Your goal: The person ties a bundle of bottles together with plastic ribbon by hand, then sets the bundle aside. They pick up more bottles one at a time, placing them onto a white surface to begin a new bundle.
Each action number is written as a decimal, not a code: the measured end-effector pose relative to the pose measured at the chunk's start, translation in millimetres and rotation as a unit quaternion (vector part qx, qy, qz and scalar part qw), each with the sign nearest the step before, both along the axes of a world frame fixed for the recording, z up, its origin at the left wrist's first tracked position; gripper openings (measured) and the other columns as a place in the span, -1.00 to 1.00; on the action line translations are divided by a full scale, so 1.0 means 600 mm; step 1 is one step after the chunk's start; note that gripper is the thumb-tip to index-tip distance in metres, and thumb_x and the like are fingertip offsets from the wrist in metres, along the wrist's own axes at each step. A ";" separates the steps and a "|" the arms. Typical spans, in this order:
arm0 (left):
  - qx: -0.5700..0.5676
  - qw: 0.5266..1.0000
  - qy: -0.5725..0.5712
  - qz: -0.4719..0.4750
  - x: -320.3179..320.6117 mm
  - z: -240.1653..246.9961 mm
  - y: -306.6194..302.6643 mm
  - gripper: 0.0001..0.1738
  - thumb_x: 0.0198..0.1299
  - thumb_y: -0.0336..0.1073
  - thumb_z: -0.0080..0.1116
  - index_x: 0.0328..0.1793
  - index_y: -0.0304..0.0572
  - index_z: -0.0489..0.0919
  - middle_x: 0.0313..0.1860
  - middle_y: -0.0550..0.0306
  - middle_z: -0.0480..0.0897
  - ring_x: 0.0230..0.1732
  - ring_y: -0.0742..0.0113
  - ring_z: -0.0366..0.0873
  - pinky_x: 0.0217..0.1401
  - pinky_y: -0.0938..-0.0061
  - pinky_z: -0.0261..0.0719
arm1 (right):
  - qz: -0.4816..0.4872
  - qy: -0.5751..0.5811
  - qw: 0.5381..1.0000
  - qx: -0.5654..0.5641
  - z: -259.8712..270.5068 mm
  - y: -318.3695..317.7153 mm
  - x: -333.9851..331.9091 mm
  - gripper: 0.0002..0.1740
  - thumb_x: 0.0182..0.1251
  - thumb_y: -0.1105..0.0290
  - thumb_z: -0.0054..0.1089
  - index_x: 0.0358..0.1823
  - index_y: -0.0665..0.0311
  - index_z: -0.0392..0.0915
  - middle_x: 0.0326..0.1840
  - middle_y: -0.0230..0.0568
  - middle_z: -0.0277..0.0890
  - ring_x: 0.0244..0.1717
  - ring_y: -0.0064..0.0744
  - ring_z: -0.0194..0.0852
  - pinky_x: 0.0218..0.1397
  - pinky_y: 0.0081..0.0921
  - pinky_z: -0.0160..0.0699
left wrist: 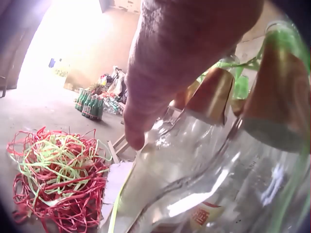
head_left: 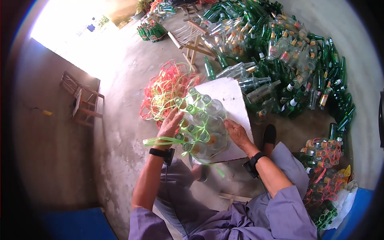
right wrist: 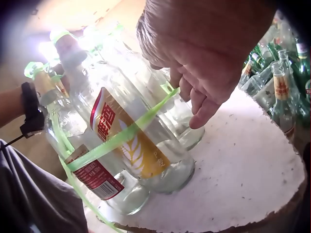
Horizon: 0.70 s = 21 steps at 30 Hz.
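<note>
Several clear glass beer bottles [head_left: 216,109] stand bunched together on a white board [head_left: 230,90]. Green plastic strap [right wrist: 114,141] runs round their bodies and laces between the necks, with a loose length [head_left: 160,141] trailing across my left wrist. My left hand [head_left: 171,123] lies along the left side of the bunch, fingers extended by the necks. On the opposite side, my right hand [head_left: 239,134] touches the bottles with lightly bent fingers, beside the strap in the right wrist view. Its thumb is hidden there. Gold foil covers some necks, and one bottle shows a gold label [right wrist: 131,141].
A tangle of red and green strap [head_left: 166,94] lies on the floor beyond the board. Loose green and clear bottles [head_left: 280,52] pile up at the right. Tied bundles [head_left: 326,176] sit near my right knee. A wooden stool [head_left: 194,40] and chair [head_left: 86,102] stand farther off.
</note>
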State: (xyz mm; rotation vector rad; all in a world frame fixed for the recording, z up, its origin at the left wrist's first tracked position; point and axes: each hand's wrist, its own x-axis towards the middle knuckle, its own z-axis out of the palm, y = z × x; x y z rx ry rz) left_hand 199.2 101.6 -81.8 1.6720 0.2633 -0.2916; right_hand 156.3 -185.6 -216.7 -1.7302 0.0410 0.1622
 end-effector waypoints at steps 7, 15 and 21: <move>-0.029 0.999 0.015 0.004 -0.053 0.049 -0.046 -0.43 0.50 0.05 0.17 0.47 -0.11 0.52 0.05 0.24 0.63 -0.28 0.55 0.54 -0.36 0.57 0.53 | -0.018 0.028 0.999 0.005 -0.012 0.003 -0.002 -0.10 0.55 -0.26 -0.03 0.38 0.57 0.45 0.30 0.37 0.56 0.44 0.20 0.46 0.45 -0.25 0.40; -0.053 0.998 -0.022 0.022 -0.061 0.032 -0.048 -0.41 0.51 0.06 0.12 0.51 -0.10 0.48 0.08 0.21 0.60 -0.32 0.55 0.53 -0.40 0.56 0.52 | 0.030 0.050 0.998 -0.021 -0.026 0.001 0.001 -0.03 0.58 -0.35 -0.21 0.41 0.55 0.44 0.39 0.39 0.48 0.51 0.21 0.38 0.53 -0.26 0.30; 0.025 0.984 -0.174 -0.041 -0.054 -0.031 -0.029 -0.31 0.27 -0.31 0.25 0.55 -0.21 0.40 0.29 -0.04 0.57 0.18 0.15 0.59 0.09 0.35 0.63 | 0.028 0.076 0.996 0.026 -0.076 0.004 0.006 -0.15 0.66 -0.25 -0.16 0.42 0.48 0.48 0.21 -0.11 0.66 0.23 -0.39 0.53 0.41 -0.36 0.47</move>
